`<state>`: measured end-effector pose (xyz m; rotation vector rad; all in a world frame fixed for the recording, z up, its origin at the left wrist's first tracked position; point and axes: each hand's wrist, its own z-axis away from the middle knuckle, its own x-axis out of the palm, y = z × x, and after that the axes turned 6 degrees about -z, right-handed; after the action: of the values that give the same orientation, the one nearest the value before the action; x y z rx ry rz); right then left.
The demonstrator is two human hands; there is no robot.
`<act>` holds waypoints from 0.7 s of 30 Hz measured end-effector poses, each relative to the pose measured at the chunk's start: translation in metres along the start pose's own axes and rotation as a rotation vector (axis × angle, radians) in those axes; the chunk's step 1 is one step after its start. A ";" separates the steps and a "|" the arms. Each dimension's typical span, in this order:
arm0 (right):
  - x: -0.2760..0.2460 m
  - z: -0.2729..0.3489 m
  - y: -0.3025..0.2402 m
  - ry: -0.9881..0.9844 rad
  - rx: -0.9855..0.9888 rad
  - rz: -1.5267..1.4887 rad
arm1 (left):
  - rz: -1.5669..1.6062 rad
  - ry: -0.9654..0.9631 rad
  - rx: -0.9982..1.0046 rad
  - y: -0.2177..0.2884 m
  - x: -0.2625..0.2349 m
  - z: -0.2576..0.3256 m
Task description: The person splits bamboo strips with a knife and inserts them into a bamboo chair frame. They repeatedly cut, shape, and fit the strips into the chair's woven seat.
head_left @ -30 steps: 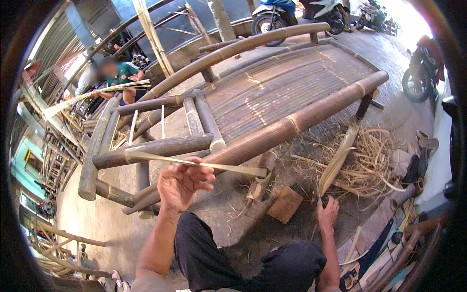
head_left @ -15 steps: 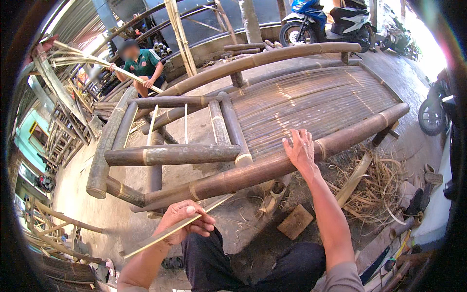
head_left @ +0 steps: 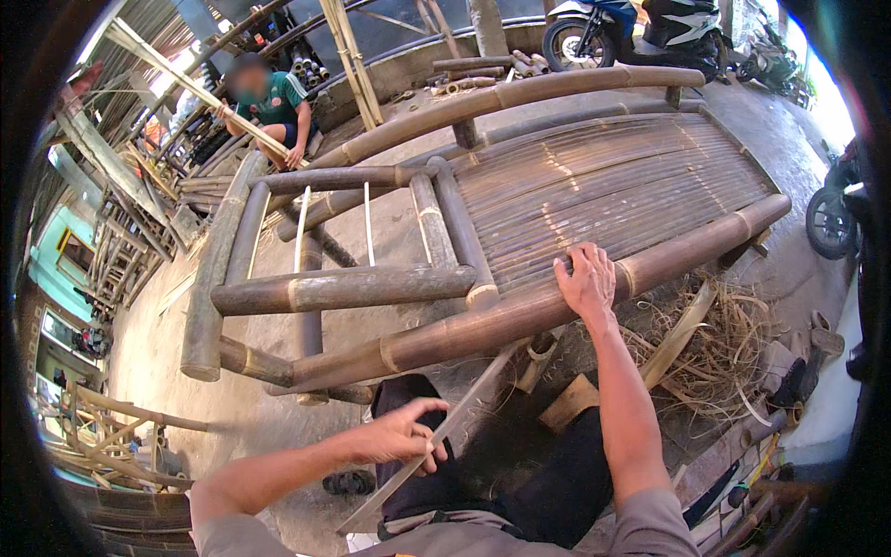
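A bamboo strip [head_left: 481, 395] is grasped by the left hand [head_left: 406, 436]; the right hand [head_left: 588, 280] is laid on a bamboo bench rail [head_left: 464, 336], its grip unclear.

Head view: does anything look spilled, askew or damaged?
Mainly the tangle of shavings: it sprawls loose on the floor beside the bamboo bench, looking like uncleared scrap. No damage stands out.

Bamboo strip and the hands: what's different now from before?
The left hand still holds the bamboo strip but has brought it down, closer to the body. The right hand went up from beside the shavings pile onto the near rail of the bamboo bench. Bench and pile stayed put.
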<state>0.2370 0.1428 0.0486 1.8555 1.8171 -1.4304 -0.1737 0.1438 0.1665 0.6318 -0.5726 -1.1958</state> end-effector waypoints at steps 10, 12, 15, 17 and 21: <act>0.000 -0.003 -0.004 -0.012 0.083 0.007 | -1.065 1.348 0.262 0.022 -0.099 0.049; 0.000 -0.003 -0.004 -0.008 0.089 -0.002 | -1.174 1.388 0.210 0.039 -0.119 0.054; 0.000 -0.003 -0.003 -0.008 0.098 -0.012 | -1.303 1.348 0.014 0.063 -0.135 0.050; -0.001 -0.003 -0.004 -0.011 0.101 -0.014 | -1.384 1.310 0.020 0.074 -0.140 0.045; -0.003 -0.003 -0.006 0.002 0.109 -0.023 | -1.363 1.269 0.016 0.090 -0.149 0.040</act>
<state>0.2337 0.1447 0.0552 1.8923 1.8004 -1.5660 -0.1827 0.3021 0.2479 1.7004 1.1231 -1.6283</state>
